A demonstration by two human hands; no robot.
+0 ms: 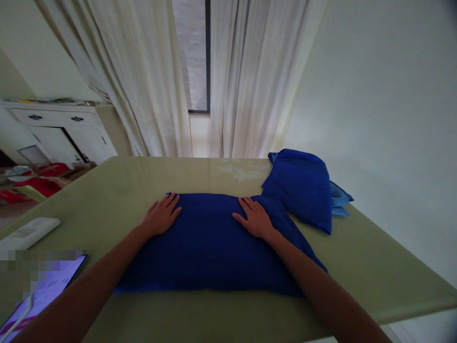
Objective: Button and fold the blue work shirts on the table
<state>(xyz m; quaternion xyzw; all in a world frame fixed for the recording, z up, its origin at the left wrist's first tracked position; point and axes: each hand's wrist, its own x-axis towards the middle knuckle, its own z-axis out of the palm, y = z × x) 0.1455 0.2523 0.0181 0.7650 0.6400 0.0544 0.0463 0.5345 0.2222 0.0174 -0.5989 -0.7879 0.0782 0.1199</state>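
Observation:
A dark blue cloth [210, 247], perhaps a garment, lies spread out on the pale green table [357, 267] in front of me. At its far left corner rests my left hand [162, 215], palm down with the fingers spread. My right hand [254, 218] lies flat on the far right part of the same cloth, fingers apart. Neither hand grips anything. Just beyond the right hand sits a folded blue cloth bundle [302, 188], touching or close to the spread cloth. Lighter blue layers [339, 197] stick out from its right side.
A tablet or similar screen [57, 286], partly blurred out, and a white case-like object [32, 232] lie on the left of the table. Pale curtains [143, 81] hang behind the far edge. A white cabinet [64, 126] and red items [46, 176] stand beyond the left side.

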